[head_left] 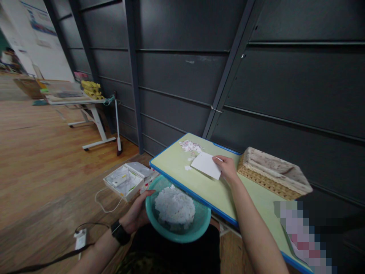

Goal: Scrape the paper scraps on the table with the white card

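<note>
My left hand (139,212) grips the left rim of a teal mesh basin (186,239), thumb over the edge. The basin sits on my lap, just under the table's near edge. In it lies a heap of white, clumped flakes (174,205); I cannot tell their material. My right hand (226,169) pinches a white card (207,165) by its right edge, over the pale green table (171,158). Beyond the card, small white and purplish scraps (190,145) are scattered on the tabletop.
A lined wicker basket (273,177) stands at the table's right. A pixelated item (299,232) lies nearer. An opened white box (125,180) and a power strip (80,239) are on the floor. Dark panels (182,72) wall off the back; a white-legged table (97,121) stands left.
</note>
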`<state>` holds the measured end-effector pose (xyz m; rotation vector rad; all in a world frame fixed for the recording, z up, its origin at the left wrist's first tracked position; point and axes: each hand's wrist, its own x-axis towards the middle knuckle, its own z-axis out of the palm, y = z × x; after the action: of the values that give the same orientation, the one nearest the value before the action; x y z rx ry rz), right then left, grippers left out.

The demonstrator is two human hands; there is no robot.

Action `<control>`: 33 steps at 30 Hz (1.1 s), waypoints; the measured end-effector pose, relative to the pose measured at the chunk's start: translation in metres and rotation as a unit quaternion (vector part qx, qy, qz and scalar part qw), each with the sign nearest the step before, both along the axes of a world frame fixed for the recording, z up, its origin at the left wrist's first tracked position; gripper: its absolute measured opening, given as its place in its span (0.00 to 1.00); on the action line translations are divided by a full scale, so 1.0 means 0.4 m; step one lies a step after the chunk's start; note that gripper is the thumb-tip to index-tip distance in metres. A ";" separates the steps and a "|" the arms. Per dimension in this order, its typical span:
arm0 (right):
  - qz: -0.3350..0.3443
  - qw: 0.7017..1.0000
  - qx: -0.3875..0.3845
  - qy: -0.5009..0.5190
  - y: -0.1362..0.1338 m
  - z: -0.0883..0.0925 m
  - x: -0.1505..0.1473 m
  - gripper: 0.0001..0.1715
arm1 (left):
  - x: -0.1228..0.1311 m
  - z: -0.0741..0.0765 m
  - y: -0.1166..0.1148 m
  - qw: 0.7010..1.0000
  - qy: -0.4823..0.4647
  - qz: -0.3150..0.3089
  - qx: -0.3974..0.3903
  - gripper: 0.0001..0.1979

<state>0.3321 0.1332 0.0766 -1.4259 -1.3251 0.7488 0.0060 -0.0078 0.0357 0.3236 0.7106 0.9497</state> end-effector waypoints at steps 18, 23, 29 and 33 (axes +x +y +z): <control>0.051 0.997 -0.035 -0.048 -0.031 0.037 -0.002 0.26 | -0.006 -0.011 0.003 1.000 0.028 0.005 -0.003 0.08; 0.046 0.994 0.004 -0.099 -0.020 0.023 -0.011 0.26 | -0.009 -0.011 0.003 0.999 0.032 0.000 0.003 0.07; 0.015 0.997 0.013 -0.075 -0.013 0.014 -0.006 0.28 | -0.008 -0.013 0.001 0.999 0.046 0.000 0.005 0.08; 0.052 0.993 0.017 -0.109 -0.013 0.013 -0.011 0.26 | -0.008 -0.010 0.000 0.999 0.042 -0.002 0.000 0.08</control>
<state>0.3277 0.1279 0.0817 -1.4516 -1.5832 0.6494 0.0028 -0.0076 0.0315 0.3668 0.7860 0.9367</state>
